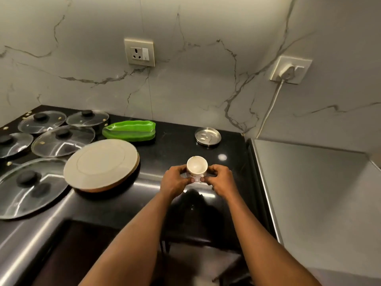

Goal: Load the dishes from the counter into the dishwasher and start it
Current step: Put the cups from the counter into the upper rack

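A small white cup (196,166) with dark markings on its side is held just above the black counter (177,139), near its front edge. My left hand (175,181) grips its left side and my right hand (221,179) grips its right side, thumbs meeting at the cup's base. The cup's mouth faces up and it looks empty. A stack of cream plates (101,165) lies upside down to the left. Green leaf-shaped plates (129,130) sit behind them. A small steel plate (207,136) rests further back on the right.
Several glass lids with black knobs (61,139) cover the counter's left end. A grey appliance top (317,193) adjoins the counter on the right. A wall socket (139,52) and a plugged-in white cable (272,104) are on the marble wall. Dark space opens below the counter edge.
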A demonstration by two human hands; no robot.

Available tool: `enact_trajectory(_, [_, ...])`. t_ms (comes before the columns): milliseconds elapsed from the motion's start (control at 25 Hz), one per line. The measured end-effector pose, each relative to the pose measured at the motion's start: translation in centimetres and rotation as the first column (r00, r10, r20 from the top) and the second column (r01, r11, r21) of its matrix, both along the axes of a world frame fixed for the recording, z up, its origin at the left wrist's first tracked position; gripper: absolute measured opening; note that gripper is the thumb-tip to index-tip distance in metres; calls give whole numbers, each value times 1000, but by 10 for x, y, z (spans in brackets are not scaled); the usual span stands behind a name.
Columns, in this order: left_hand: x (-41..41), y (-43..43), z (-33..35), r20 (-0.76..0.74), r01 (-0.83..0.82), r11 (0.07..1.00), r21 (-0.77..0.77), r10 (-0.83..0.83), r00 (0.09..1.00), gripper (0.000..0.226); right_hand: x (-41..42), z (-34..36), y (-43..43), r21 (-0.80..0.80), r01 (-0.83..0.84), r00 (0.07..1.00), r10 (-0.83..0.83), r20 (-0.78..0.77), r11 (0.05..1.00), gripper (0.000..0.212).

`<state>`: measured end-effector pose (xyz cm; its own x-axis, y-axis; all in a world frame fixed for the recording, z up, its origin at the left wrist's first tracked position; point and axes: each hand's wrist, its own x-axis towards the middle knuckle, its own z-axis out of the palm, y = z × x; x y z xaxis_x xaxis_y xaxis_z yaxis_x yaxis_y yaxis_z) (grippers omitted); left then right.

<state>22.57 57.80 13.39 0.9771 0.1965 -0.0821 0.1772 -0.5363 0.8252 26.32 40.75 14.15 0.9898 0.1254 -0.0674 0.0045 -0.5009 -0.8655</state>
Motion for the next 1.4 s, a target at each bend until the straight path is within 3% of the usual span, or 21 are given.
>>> enact_trajectory(280, [-131, -50, -11, -15, -66, 998, -15, 66, 998, 44, -117, -16, -45, 17, -65, 998, 65, -11, 998, 36])
enact_trajectory(560, [-241, -59, 2, -31, -127, 992, 25, 128, 991, 50, -221, -2, -51, 102, -125, 991, 128, -26, 987, 31])
enact_trajectory(760, [-322, -62, -2, -50, -188, 982, -29, 187, 981, 58, -307, -1, -59, 132, -150, 987, 156, -36, 980, 31])
enact_trajectory(1000, [-431, -105, -12, -87, -148, 988, -44, 144, 986, 61, -415, -17, -100, 127, -112, 990, 122, -71, 986, 33])
enact_trajectory(1400, [-488, -207, -22, -110, -77, 993, -92, 67, 992, 59, -484, -26, -212, 183, -27, 992, 49, -117, 983, 33])
